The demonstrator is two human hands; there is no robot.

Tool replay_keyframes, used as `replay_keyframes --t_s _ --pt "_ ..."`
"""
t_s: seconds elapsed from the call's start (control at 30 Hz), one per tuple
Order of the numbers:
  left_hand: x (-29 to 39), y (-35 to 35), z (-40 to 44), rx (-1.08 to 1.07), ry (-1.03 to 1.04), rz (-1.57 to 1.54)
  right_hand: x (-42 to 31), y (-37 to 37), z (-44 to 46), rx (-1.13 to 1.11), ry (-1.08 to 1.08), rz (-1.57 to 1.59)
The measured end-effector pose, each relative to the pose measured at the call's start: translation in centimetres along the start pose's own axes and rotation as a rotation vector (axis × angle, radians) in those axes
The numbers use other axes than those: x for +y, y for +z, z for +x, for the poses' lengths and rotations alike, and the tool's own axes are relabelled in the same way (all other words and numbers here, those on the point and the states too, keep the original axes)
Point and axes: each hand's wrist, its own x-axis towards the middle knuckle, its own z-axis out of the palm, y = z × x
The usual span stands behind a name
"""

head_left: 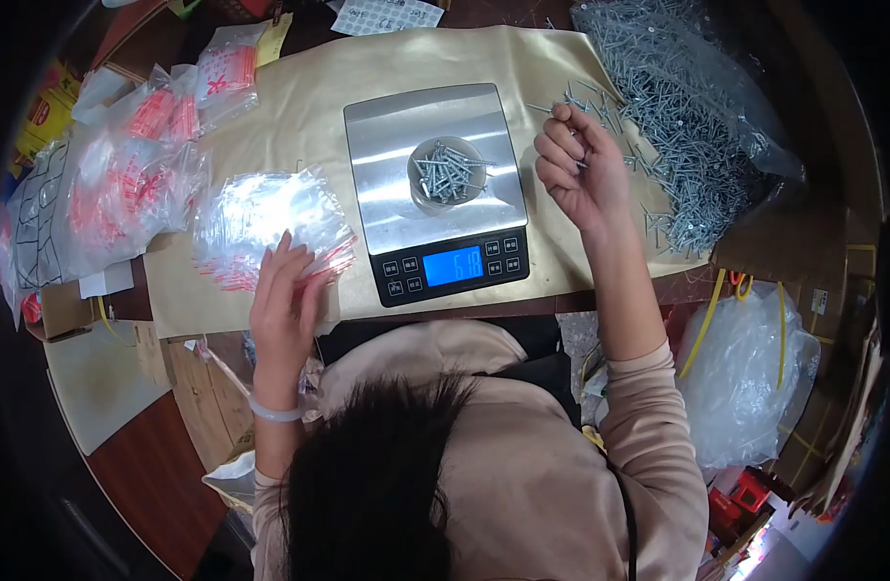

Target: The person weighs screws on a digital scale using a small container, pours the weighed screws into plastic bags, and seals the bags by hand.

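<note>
My left hand (288, 290) rests with its fingers stretched out on the near edge of a stack of clear zip bags (261, 218) with red seals. Raised to the right of the digital scale (367, 179), my right hand (585, 165) is closed. Screws poke out at its fingertips and between its fingers; how many it holds is hidden. A small round cup (418, 194) holding silvery screws (447, 172) stands on the steel scale plate. The blue display (452, 264) appears to read 618.
A large heap of screws (696, 165) spills from a clear plastic bag at the right, some loose on the tan sheet (300, 97). Packs of red-marked bags (135, 184) lie at the left. A plastic sack (750, 378) hangs below the table's right side.
</note>
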Motion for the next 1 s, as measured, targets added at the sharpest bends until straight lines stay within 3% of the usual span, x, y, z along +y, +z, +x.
replay_keyframes --t_s 0.07,0.17,0.43,0.53,0.83,0.93,1.0 --pt "0.1 -0.7 -0.2 -0.04 0.03 0.067 0.7 0.6 -0.1 0.057 -0.059 0.105" --pt "0.0 -0.9 -0.4 -0.075 0.052 0.142 1.5 2.7 -0.5 0.389 -0.14 0.107" --pt "-0.6 0.9 -0.5 0.087 -0.002 -0.031 3.9 3.4 -0.1 0.198 -0.186 -0.082" --pt "0.2 1.0 -0.3 0.1 -0.084 -0.11 5.6 4.9 0.4 0.138 -0.203 -0.206" --pt "0.6 0.7 -0.1 0.105 -0.047 -0.14 7.0 6.8 0.9 0.023 -0.259 -0.411" --pt "0.8 0.4 0.1 0.097 -0.03 -0.116 7.6 6.3 1.3 -0.088 -0.395 -0.8" --pt "1.0 0.2 0.2 0.103 -0.031 -0.111 8.0 6.1 1.5 -0.121 -0.426 -0.831"
